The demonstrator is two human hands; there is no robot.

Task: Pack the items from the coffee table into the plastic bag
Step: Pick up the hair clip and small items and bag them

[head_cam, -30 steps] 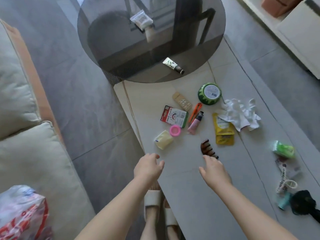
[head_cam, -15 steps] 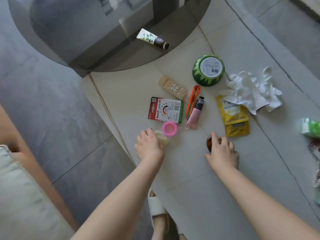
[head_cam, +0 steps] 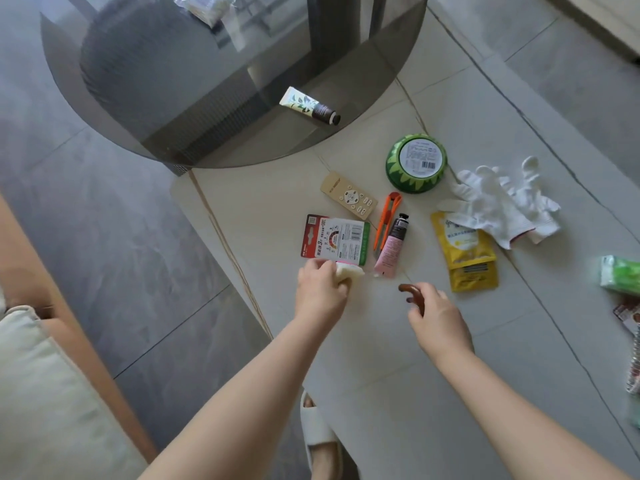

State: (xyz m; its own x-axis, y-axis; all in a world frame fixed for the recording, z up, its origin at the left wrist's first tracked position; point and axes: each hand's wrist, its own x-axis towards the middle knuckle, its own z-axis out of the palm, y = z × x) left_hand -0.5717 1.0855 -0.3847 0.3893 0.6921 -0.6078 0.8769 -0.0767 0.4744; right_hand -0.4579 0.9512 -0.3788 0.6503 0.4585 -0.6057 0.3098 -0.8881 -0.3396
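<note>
My left hand point(head_cam: 320, 292) grips a pale yellow packet point(head_cam: 349, 271) near the coffee table's point(head_cam: 398, 358) left edge; a pink round thing shows only as a sliver behind it. My right hand point(head_cam: 438, 322) holds a brown hair claw point(head_cam: 412, 294) just above the tabletop. Beyond them lie a red and green card pack point(head_cam: 334, 240), a pink tube point(head_cam: 393, 247), an orange cutter point(head_cam: 388, 218), a beige remote point(head_cam: 348, 194), a green watermelon tin point(head_cam: 415, 162), yellow sachets point(head_cam: 465, 252) and white gloves point(head_cam: 498, 206). The plastic bag is out of view.
A round smoked-glass table point(head_cam: 207, 98) overlaps the far end, carrying a white tube point(head_cam: 310, 105) and a clear packet point(head_cam: 204, 5). A green tissue pack point(head_cam: 620, 275) and other small items sit at the right edge. A sofa point(head_cam: 41, 393) stands left; a slippered foot point(head_cam: 318, 434) is below.
Both hands reached forward to the table. The left closed on the pale yellow packet and the right picked up the brown hair claw. The view tilted toward the table.
</note>
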